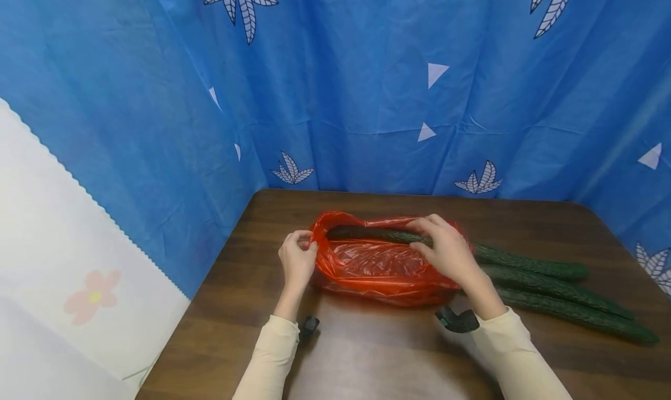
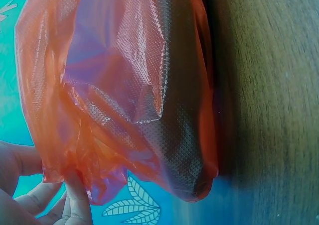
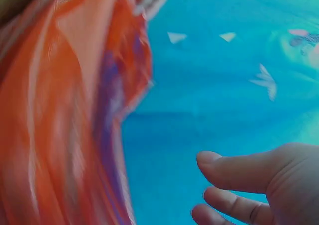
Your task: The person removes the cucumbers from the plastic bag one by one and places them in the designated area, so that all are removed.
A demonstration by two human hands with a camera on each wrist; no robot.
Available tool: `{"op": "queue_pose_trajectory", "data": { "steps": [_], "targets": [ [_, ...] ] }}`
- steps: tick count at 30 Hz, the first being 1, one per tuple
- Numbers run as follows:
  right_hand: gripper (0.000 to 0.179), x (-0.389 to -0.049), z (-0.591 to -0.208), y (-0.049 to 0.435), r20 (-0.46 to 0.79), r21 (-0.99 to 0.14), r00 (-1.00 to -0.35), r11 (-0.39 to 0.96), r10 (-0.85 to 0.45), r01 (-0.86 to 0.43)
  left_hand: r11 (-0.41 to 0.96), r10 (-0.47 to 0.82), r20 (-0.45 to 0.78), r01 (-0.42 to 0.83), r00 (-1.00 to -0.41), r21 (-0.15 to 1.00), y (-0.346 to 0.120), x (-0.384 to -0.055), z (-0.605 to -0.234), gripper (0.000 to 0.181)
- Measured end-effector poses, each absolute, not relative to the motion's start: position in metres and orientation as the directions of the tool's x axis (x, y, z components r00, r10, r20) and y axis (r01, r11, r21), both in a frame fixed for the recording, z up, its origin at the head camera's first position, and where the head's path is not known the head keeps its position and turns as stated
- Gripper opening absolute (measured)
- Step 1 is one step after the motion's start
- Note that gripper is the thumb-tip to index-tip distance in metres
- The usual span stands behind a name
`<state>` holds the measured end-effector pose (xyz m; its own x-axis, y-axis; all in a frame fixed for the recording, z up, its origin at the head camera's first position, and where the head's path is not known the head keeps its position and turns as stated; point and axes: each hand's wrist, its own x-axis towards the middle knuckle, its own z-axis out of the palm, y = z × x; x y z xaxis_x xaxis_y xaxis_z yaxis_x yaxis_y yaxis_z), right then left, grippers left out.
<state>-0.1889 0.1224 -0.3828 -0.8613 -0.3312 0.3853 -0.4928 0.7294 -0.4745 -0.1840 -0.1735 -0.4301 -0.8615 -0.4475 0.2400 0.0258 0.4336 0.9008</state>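
A red plastic bag (image 1: 377, 286) lies on the table with its mouth spread wide. My left hand (image 1: 299, 257) pinches the bag's left edge; in the left wrist view, thumb and fingers (image 2: 77, 197) grip the crumpled plastic. Inside the bag a dark green cucumber (image 1: 367, 233) runs along the far side, its tip showing through the film in the left wrist view. Over the bag's right end, my right hand (image 1: 445, 248) has loosely spread fingers and holds nothing; the right wrist view shows it apart from the plastic. It hides part of the cucumber and bag rim.
Several long cucumbers (image 1: 561, 289) extend side by side to the right of the bag; whether the farthest joins the one inside cannot be told. The brown wooden table (image 1: 225, 330) ends at a blue curtain (image 1: 367, 97). White patterned cloth (image 1: 52, 231) hangs left.
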Motion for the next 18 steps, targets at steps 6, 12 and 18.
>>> {"op": "queue_pose_trajectory", "data": {
  "steps": [6,12,18],
  "targets": [
    [0.037,-0.2,-0.402,0.088,0.298,-0.494,-0.873,0.72,-0.386,-0.487,0.426,-0.448,0.24,0.03,-0.861,0.904,-0.174,-0.184,-0.432,0.017],
    [0.04,-0.202,-0.423,0.072,0.193,-0.491,-0.885,0.739,-0.424,-0.461,0.409,-0.445,0.238,0.04,-0.863,0.911,-0.174,-0.184,-0.433,0.018],
    [0.047,-0.199,-0.433,0.066,0.116,-0.526,-0.888,0.731,-0.445,-0.435,0.402,-0.444,0.224,0.031,-0.868,0.915,-0.175,-0.184,-0.432,0.018]
  ]
}}
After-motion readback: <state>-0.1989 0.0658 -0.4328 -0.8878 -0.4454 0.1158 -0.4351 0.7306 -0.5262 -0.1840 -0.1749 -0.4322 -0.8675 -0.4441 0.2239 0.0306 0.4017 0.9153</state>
